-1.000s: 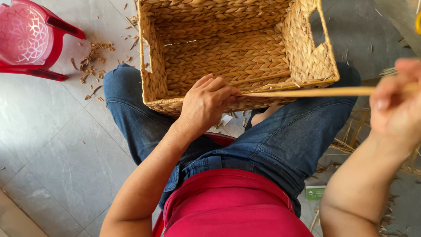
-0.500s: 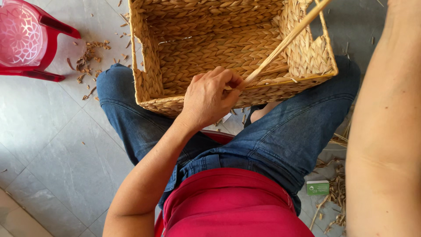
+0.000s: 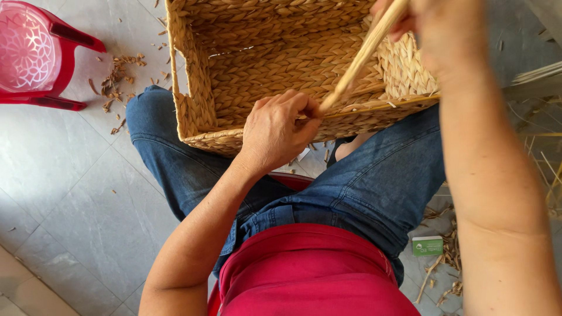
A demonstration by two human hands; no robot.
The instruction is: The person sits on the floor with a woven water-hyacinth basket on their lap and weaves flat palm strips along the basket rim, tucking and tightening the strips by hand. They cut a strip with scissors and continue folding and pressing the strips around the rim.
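- Now, woven basket (image 3: 281,64): rests on my lap across both jeans-clad thighs, open side up, its near rim toward my body.
- My left hand (image 3: 278,131): closed on the near rim of the basket, thumb and fingers pinched where the lower end of the strand meets the weave.
- Pale strand (image 3: 360,55): a flat, straw-coloured strip running diagonally from the near rim up to my right hand.
- My right hand (image 3: 436,29): raised over the basket's right corner, closed around the upper end of the strand; my forearm crosses the right side of the view and hides the floor behind it.
- Red plastic stool (image 3: 35,55): on the grey tiles well to the left, partly cut off by the frame.
- Fibre scraps (image 3: 120,70): scattered on the tiles between stool and basket.
- Small green box (image 3: 427,246): on the floor by my right thigh, among more scraps.
- Hidden: the basket's far wall is out of frame; my right fingertips are cut off at the top edge.
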